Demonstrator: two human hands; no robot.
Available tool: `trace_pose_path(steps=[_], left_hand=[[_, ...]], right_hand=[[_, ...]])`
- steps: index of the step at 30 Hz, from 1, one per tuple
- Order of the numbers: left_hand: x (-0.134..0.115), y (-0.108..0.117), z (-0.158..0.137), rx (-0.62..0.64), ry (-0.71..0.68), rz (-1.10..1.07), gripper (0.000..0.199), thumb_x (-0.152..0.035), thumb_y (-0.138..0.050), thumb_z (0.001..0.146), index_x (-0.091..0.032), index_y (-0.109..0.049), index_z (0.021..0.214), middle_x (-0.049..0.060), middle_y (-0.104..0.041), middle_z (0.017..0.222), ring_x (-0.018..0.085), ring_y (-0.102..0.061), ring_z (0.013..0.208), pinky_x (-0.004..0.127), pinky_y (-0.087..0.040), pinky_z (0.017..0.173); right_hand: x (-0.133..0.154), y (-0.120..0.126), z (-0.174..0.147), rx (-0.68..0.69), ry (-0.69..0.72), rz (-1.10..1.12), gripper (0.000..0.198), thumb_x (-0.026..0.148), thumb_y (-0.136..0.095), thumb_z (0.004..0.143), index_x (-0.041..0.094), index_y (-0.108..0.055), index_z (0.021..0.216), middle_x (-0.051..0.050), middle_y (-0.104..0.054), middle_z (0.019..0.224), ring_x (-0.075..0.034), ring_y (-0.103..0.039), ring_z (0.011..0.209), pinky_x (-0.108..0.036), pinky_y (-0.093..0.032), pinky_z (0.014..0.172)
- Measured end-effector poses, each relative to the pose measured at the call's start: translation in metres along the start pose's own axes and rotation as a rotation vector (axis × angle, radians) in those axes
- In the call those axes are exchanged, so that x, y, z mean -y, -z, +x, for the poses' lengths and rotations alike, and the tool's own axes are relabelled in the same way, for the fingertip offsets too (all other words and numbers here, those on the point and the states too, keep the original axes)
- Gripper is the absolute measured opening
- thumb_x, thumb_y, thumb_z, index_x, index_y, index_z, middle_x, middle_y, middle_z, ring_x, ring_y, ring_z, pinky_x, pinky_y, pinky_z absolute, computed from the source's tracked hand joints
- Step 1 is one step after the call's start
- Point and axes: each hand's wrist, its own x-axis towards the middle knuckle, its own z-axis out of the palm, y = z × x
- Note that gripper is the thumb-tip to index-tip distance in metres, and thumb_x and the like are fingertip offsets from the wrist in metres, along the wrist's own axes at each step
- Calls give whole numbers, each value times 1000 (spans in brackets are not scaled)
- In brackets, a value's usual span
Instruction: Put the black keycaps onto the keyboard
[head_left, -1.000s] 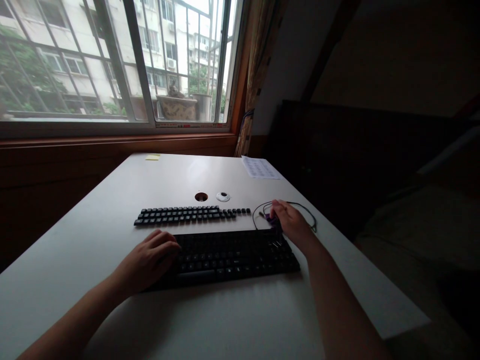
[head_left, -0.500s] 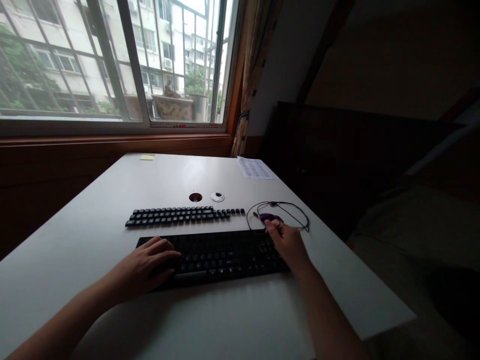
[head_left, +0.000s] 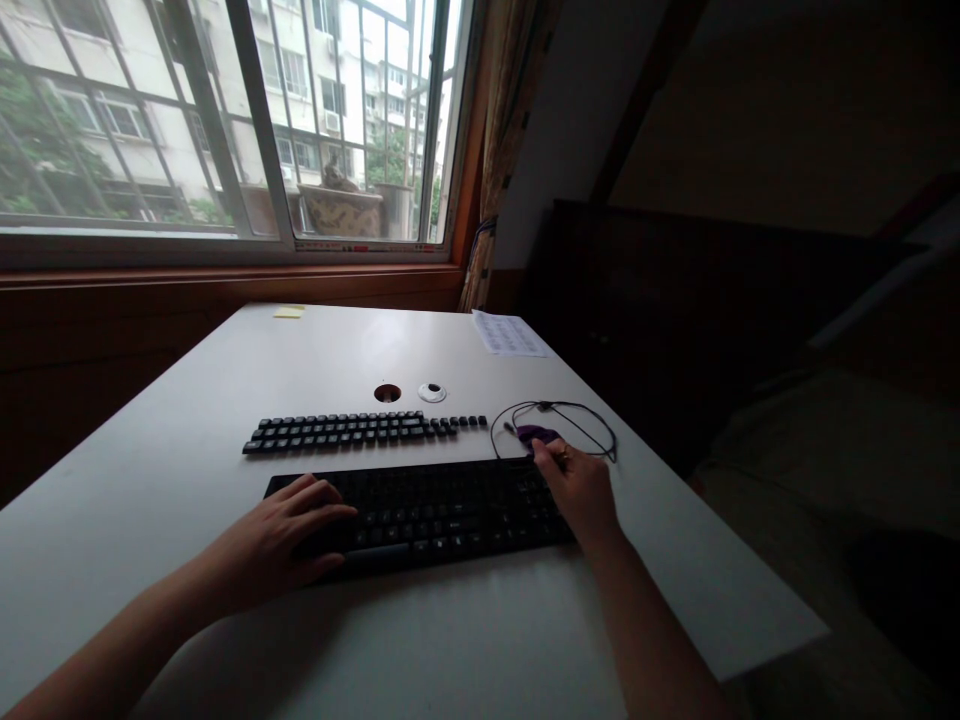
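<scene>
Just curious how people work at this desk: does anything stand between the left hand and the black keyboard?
Nothing visible: the left hand rests on the left end of the black keyboard. The keycaps lie beyond it, toward the window.

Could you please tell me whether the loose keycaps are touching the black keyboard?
Apart: the head view shows a strip of white desk between the loose keycaps and the far edge of the black keyboard.

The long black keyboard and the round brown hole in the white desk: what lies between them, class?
Rows of small, blocky black keycaps lie between the keyboard and the hole, on the desk; the head view shows this.
</scene>
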Motion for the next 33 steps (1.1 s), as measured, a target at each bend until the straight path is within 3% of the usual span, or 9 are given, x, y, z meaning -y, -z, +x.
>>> trace_pose_path(steps=[10,16,20,33], left_hand=[[-2,1,2,-53,-17,-10,40,-36,-66,87,-30,-61,126,8,-61,111,24,-59,101,36,-56,84],[-1,1,2,-32,-23,-21,40,-36,-64,88,-29,-60,127,8,-60,112,24,-58,101,37,-55,84],[0,0,1,-33,-21,-29,40,-35,-64,88,-28,-60,127,9,-60,112,24,-58,102,38,-55,85],[0,-1,1,-30,-21,-41,40,-35,-64,88,-28,-59,127,9,-59,114,25,-57,104,39,-55,86]], right_hand=[[2,-8,-2,85,50,-14,43,48,-47,96,19,-58,66,0,-58,54,-14,-57,50,-25,-36,57],[-8,-4,1,118,-329,213,45,57,-47,93,20,-63,72,4,-51,40,-14,-52,35,-22,-38,43],[-8,-6,1,124,-452,324,48,63,-48,89,20,-62,72,4,-50,40,-13,-48,31,-21,-34,34],[-11,-12,1,70,-433,343,50,62,-46,90,19,-61,71,3,-49,41,-13,-48,33,-21,-35,36]])
